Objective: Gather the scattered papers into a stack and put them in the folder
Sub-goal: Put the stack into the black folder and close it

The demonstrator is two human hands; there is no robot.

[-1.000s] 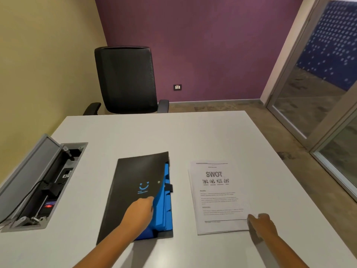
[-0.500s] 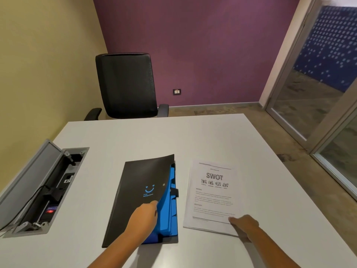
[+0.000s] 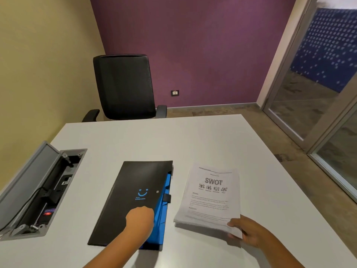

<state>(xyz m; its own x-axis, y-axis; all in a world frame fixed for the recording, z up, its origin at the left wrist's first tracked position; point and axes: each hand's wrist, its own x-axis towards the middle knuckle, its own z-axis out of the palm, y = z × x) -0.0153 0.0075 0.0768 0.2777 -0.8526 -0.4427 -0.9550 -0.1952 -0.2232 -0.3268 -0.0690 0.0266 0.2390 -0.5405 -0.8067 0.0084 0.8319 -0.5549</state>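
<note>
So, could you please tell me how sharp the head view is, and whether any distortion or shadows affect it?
In the head view, the SWOT heading on the paper stack reads clearly, the body text does not. The door frame leans from wide-angle distortion. Soft shadows lie under the stack's near edge and beneath both hands, left and right; the table shows no glare.
</note>
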